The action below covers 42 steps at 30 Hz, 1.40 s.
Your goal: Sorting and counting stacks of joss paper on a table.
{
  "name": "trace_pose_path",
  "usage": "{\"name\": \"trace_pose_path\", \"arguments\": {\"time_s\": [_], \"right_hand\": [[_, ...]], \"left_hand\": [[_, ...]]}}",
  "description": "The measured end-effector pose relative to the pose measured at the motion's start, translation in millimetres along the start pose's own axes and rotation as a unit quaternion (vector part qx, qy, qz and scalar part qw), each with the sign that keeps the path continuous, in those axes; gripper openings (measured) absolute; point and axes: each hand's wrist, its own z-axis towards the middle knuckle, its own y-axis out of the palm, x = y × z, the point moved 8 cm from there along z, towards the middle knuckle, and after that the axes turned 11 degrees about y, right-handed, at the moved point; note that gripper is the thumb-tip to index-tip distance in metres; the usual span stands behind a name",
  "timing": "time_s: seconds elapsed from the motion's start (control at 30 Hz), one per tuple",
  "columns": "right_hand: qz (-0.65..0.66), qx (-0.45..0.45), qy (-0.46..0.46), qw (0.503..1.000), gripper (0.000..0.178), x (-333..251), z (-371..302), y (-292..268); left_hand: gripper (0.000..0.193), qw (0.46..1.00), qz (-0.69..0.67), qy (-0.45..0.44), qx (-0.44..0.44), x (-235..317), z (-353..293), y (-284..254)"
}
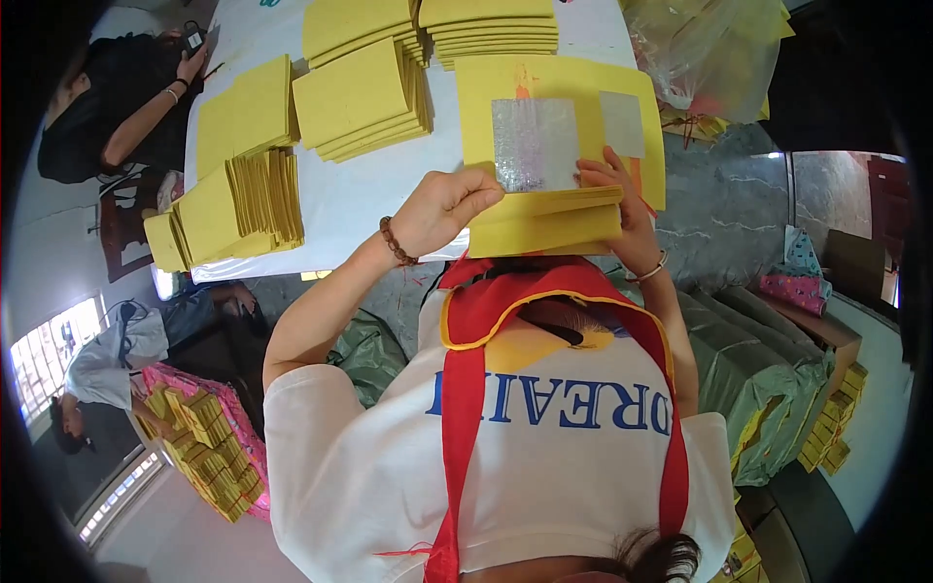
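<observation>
A large yellow paper sheet [476, 107] lies at the table's near right, with a silver foil square [535, 146] and a paler grey patch [622, 124] on it. Along its near edge the paper is folded up in a yellow layered strip [544, 222]. My left hand [442, 212] is closed, its thumb and forefinger pinching the paper at the fold's left end. At the right end my right hand [627, 214] wraps round the layers, fingers on the far side. Its thumb is hidden.
Several stacks of folded yellow paper [355, 97] cover the white table [364, 199]. A clear plastic bag [714, 58] is at the far right. One person [126, 107] sits at the left holding a phone; another [121, 355] bends over yellow bundles [204, 437]. Green wrapped packs [748, 360] stand right.
</observation>
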Motion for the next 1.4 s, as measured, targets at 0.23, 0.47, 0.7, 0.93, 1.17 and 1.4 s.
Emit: {"name": "trace_pose_path", "arguments": {"time_s": [0.23,0.47,0.7,0.93,1.17,1.4], "right_hand": [[-0.050,-0.001,-0.025,0.998,0.048,-4,1,2],[-0.016,0.019,-0.024,0.999,0.041,-3,2,0],[-0.010,0.025,-0.023,0.999,0.030,-2,2,-1],[0.090,0.045,0.019,0.995,0.019,12,3,-2],[0.051,0.072,0.014,0.996,0.028,-4,4,-13],[-0.233,0.087,-0.109,0.962,0.027,-61,-18,-10]], "left_hand": [[0.021,1.000,0.012,0.010,-0.011,1,0,0],[0.019,0.999,0.019,0.021,-0.028,8,0,1],[0.020,0.999,0.021,-0.003,-0.041,6,-3,2],[0.032,0.955,0.162,0.246,-0.032,50,-5,-10],[0.044,0.907,0.344,0.241,0.025,27,-1,-13],[0.029,0.870,0.364,0.333,0.000,59,-29,-1]]}}
